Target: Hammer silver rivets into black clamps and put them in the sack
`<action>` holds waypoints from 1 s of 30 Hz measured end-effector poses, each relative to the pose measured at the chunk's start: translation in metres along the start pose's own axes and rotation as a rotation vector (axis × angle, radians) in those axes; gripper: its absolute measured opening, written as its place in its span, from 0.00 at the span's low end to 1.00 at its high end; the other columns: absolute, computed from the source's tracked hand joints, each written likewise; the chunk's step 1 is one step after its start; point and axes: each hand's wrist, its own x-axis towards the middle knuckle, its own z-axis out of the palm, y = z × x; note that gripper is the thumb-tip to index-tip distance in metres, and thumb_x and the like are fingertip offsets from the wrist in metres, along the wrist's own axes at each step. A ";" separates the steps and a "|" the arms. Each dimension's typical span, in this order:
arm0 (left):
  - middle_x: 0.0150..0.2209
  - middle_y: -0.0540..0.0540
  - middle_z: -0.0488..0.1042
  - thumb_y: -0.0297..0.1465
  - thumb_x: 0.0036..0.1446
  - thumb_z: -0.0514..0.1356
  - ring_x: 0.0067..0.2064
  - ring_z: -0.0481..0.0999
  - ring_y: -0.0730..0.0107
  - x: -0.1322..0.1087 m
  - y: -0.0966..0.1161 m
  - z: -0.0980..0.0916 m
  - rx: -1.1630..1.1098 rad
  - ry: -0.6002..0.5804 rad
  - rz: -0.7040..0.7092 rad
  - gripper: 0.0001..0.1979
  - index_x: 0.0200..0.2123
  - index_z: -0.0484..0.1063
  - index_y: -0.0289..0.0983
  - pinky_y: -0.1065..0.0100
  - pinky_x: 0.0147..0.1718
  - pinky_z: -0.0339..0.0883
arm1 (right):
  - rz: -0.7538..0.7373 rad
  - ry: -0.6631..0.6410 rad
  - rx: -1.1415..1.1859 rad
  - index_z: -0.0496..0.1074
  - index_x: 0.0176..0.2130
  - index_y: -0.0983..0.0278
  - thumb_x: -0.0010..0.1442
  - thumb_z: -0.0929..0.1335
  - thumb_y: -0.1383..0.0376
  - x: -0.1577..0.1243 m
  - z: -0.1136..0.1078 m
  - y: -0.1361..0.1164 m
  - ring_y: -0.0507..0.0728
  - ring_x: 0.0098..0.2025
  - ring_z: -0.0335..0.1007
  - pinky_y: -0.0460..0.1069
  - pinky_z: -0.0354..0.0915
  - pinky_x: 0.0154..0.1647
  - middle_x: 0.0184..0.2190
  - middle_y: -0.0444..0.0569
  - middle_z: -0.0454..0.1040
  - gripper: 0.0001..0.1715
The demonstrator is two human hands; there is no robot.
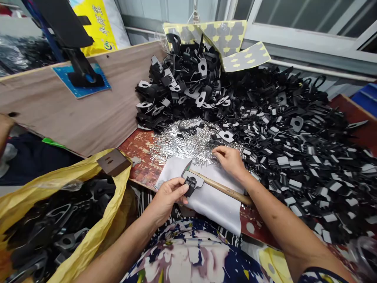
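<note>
The left hand (172, 192), at the lower centre of the frame, has its grip closed on a black clip part (191, 184) with a grey pad, pinched between thumb and fingers near one edge, which leaves the grey face turned up and unobstructed. The clip part is held over the grey sheet (216, 212) and in front of the hammer (225, 190), which lies slantwise across the sheet, its wooden handle running under the right forearm, seemingly placed within easy reach.

The right hand (231, 160), at the centre, has thumb and forefinger drawn close together at the near edge of the metal pins (179, 147); whether its grip has hold of one I cannot tell. The pins lie loose on the red surface (137, 143), just beyond the sheet, probably so that fingertips can pick among them. Heaped black parts (282, 137) fill the upper centre and right, leaving the sheet accessible.
</note>
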 end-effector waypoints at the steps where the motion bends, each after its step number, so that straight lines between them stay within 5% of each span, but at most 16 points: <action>1: 0.29 0.53 0.71 0.42 0.45 0.76 0.23 0.73 0.79 0.001 0.001 0.001 0.003 -0.005 -0.004 0.20 0.28 0.74 0.35 0.77 0.25 0.66 | 0.021 -0.002 0.071 0.79 0.40 0.61 0.65 0.66 0.63 -0.004 -0.003 0.001 0.56 0.34 0.76 0.52 0.70 0.39 0.37 0.48 0.83 0.11; 4: 0.29 0.53 0.69 0.42 0.45 0.76 0.23 0.72 0.79 0.007 0.001 0.008 0.018 -0.048 -0.016 0.20 0.29 0.75 0.35 0.76 0.24 0.68 | 0.080 -0.043 0.475 0.79 0.39 0.61 0.62 0.70 0.59 -0.021 -0.007 -0.003 0.53 0.29 0.72 0.49 0.70 0.33 0.35 0.47 0.82 0.09; 7: 0.28 0.53 0.66 0.43 0.46 0.76 0.24 0.68 0.79 0.015 0.000 0.021 0.031 -0.107 -0.008 0.19 0.28 0.76 0.35 0.75 0.24 0.71 | 0.055 -0.085 0.906 0.80 0.35 0.58 0.57 0.76 0.59 -0.040 -0.005 -0.019 0.53 0.38 0.74 0.50 0.71 0.42 0.37 0.45 0.80 0.06; 10: 0.28 0.52 0.62 0.44 0.46 0.74 0.26 0.63 0.77 0.021 0.000 0.035 0.048 -0.139 0.045 0.19 0.26 0.75 0.35 0.74 0.22 0.72 | -0.043 -0.117 0.925 0.82 0.33 0.57 0.58 0.76 0.60 -0.055 0.001 -0.034 0.53 0.43 0.73 0.52 0.69 0.49 0.39 0.45 0.77 0.04; 17: 0.25 0.52 0.61 0.43 0.48 0.72 0.23 0.59 0.79 0.020 0.002 0.037 0.187 -0.049 0.175 0.22 0.18 0.68 0.35 0.78 0.16 0.53 | -0.173 -0.149 0.648 0.82 0.40 0.56 0.64 0.72 0.60 -0.058 -0.002 -0.025 0.55 0.43 0.76 0.54 0.70 0.48 0.40 0.47 0.80 0.06; 22: 0.23 0.53 0.61 0.41 0.49 0.73 0.23 0.58 0.79 0.013 0.000 0.013 0.223 0.054 0.141 0.19 0.22 0.70 0.36 0.78 0.17 0.54 | -0.270 0.036 -0.097 0.81 0.41 0.59 0.67 0.68 0.68 -0.040 -0.021 0.003 0.58 0.41 0.72 0.56 0.61 0.48 0.37 0.47 0.82 0.10; 30: 0.23 0.56 0.59 0.38 0.44 0.74 0.20 0.55 0.82 0.007 0.001 0.013 -0.002 0.087 0.067 0.19 0.20 0.67 0.36 0.77 0.16 0.59 | -0.810 -0.259 -0.774 0.76 0.32 0.65 0.70 0.65 0.71 -0.010 0.006 -0.018 0.59 0.39 0.59 0.55 0.49 0.42 0.32 0.51 0.74 0.15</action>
